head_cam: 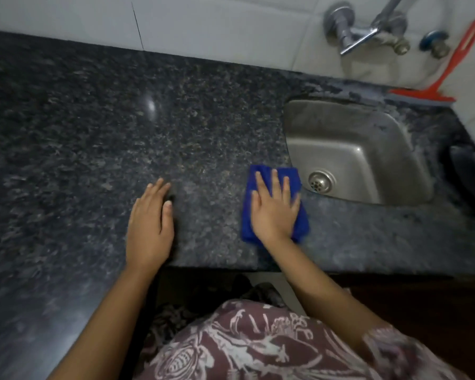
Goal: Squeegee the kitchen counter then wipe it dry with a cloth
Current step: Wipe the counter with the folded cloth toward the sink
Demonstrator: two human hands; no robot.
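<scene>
Maroon cloth with a pale print, the person's garment [258, 346], fills the bottom of the view, and both bare forearms reach from it over the near edge of the desk [93, 119], a dark speckled granite top. The left hand [150, 229] lies palm down on the bare stone just inside that near edge, its fingers [157, 190] straight and close together, holding nothing. To its right, well apart from it, the right hand [274, 212] presses flat on a folded blue cloth [248, 223]. Its fingers are straight and slightly spread on top, not curled round it. The cloth lies on the desk beside the near left corner of the steel sink [340, 124], whose drain [320, 181] shows just past the fingertips. Farther back, at the desk's far right corner behind the sink, a red squeegee [450, 67] stands on its blade, its handle leaning on the white wall tiles [217, 28]. A metal tap [359, 37] juts from the wall above the sink.
</scene>
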